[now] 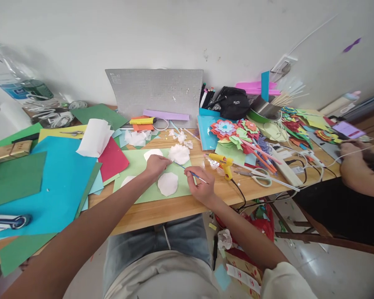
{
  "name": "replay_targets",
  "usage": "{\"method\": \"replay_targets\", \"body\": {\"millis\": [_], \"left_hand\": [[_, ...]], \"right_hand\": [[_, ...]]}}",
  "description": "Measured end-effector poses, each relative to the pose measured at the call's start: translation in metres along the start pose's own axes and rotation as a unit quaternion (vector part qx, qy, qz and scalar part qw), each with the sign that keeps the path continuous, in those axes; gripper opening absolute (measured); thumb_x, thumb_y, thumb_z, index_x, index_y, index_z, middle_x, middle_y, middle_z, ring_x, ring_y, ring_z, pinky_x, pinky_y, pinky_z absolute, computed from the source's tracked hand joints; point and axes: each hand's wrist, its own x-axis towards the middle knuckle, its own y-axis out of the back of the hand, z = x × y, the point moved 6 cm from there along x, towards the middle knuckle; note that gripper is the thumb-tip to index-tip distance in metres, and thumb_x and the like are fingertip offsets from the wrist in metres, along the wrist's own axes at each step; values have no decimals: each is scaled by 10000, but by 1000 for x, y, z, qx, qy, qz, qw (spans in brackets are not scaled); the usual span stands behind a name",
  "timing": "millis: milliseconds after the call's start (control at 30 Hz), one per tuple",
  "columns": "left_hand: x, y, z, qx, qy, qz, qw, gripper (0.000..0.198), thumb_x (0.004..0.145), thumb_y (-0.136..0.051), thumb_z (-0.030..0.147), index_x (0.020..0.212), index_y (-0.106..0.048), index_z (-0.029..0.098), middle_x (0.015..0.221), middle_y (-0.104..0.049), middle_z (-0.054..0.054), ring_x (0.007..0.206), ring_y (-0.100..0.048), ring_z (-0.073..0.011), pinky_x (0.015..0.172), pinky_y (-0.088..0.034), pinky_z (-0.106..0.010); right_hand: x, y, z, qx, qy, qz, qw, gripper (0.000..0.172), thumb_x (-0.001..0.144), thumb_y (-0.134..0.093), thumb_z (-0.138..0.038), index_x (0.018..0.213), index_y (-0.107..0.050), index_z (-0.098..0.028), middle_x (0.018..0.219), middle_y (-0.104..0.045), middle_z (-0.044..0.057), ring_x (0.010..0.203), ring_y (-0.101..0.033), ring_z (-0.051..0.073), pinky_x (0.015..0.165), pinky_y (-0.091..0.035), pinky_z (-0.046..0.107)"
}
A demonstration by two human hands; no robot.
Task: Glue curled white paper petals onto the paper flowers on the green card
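A light green sheet (pixel 143 166) lies on the wooden table, bearing several white paper rounds. One flat round (pixel 168 184) sits between my forearms; a ruffled one (pixel 179 154) lies at the sheet's upper right. My right hand (pixel 200 185) is closed around a thin blue brush-like stick (pixel 197 176), whose far end points up-left toward the ruffled round. My left hand (pixel 157 166) is closed over the sheet, fingertips pressed together near that stick's end and the ruffled round. Whatever is between those fingertips is too small to make out. Part of another white round shows behind my left hand.
A yellow glue gun (pixel 222 165) and scissors (pixel 258 176) lie right of my right hand, with cables beyond. Paper flowers (pixel 226 128) stand behind them. Coloured sheets, a white roll (pixel 94 138) and a stapler (pixel 9 220) are at left. Another person's hands (pixel 352 153) are far right.
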Motion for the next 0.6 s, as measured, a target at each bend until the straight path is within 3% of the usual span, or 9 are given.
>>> {"method": "replay_targets", "body": {"millis": [133, 267, 600], "left_hand": [[-1, -1, 1, 24, 4, 0, 1000, 95, 635, -740, 220, 611, -695, 140, 443, -486, 29, 465, -412, -108, 483, -322, -260], [1, -2, 2, 53, 2, 1, 999, 109, 655, -738, 227, 624, -696, 131, 460, -506, 18, 471, -434, -111, 470, -306, -255], [5, -5, 0, 85, -13, 2, 996, 151, 688, -730, 259, 605, -687, 140, 465, -534, 2, 485, -484, -130, 475, -321, -258]], "right_hand": [[3, -17, -1, 19, 51, 39, 998, 187, 878, -492, -143, 957, -648, -208, 835, -708, 52, 778, -675, 169, 722, -554, 297], [3, -26, 4, 4, 71, 37, 997, 204, 867, -514, -103, 988, -639, -210, 866, -713, 52, 788, -677, 168, 723, -552, 290], [-2, -31, 5, -38, 86, 41, 995, 217, 860, -507, -97, 1003, -629, -207, 880, -717, 66, 814, -685, 183, 724, -565, 307]]}}
